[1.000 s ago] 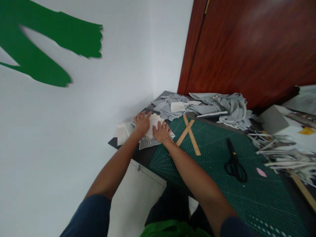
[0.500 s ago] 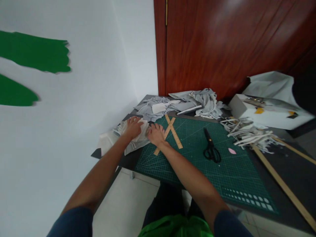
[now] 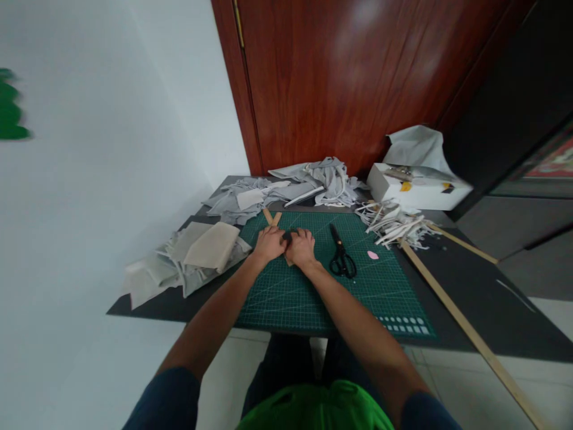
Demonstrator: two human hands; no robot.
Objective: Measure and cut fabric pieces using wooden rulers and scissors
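My left hand [image 3: 270, 243] and my right hand [image 3: 301, 248] are close together over the green cutting mat [image 3: 286, 304]. Both have curled fingers around a small black piece [image 3: 289, 236], whose kind I cannot make out. Under and behind them lie two crossed wooden rulers [image 3: 274, 218], mostly covered by the hands. To the right of my right hand rest black-handled scissors [image 3: 342, 261], blades pointing away. A pale pink scrap [image 3: 372, 255] lies beyond them on the mat.
A pile of pale fabric [image 3: 210, 248] lies at the left. Grey fabric scraps [image 3: 233, 200] and a bundle of cloth [image 3: 331, 179] line the back. White strips [image 3: 396, 224] lie beside a white box [image 3: 414, 185]. A long wooden stick [image 3: 456, 310] crosses the table's right side.
My left hand has left the pale fabric pile and moved right, beside my right hand. Both hands now meet over the rulers with a small black piece between them. The view has turned right.
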